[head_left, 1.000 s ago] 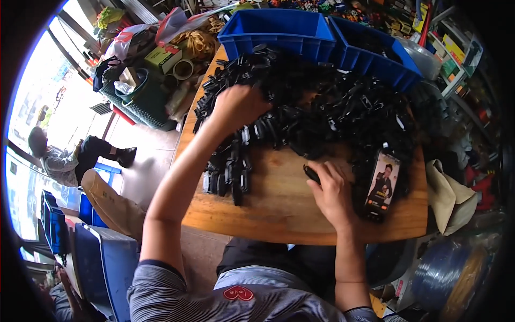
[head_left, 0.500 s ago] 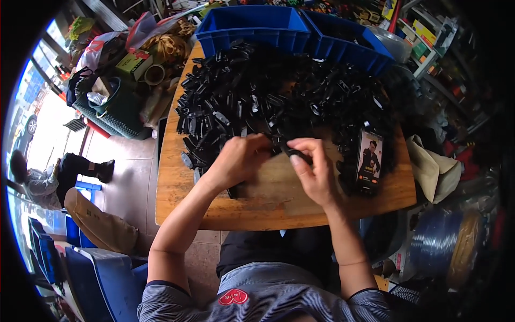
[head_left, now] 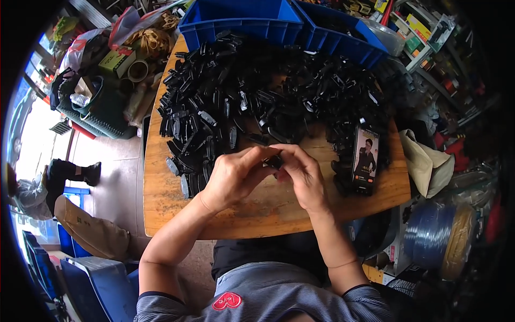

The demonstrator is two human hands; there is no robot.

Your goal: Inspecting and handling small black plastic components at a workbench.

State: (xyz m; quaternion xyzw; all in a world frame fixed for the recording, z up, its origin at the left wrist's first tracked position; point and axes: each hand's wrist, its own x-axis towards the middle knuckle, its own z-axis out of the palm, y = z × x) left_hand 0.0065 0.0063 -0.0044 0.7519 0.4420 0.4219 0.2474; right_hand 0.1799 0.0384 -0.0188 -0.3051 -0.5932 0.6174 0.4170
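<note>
Holding one small black plastic part [head_left: 274, 160] between both hands above the wooden table [head_left: 268, 214].

We closed the left hand [head_left: 233, 177] and right hand [head_left: 302, 174] on it; the black parts pile [head_left: 257, 96] lay just beyond, a phone [head_left: 365, 159] to the right.

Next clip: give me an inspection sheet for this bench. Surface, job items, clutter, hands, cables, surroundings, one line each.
Surface: wooden tabletop, bare along its near edge.
Job's things: small black plastic part pinched between both hands; large heap of black parts covering the far half.
Clutter: phone with lit screen propped at the right; two blue bins at the far edge.
Hands: left hand and right hand meet over the near edge, fingers closed on the part.
Cables: nothing seen on the table.
Surroundings: green crate of oddments left; beige cloth bag right; another person on the floor far left.
</note>
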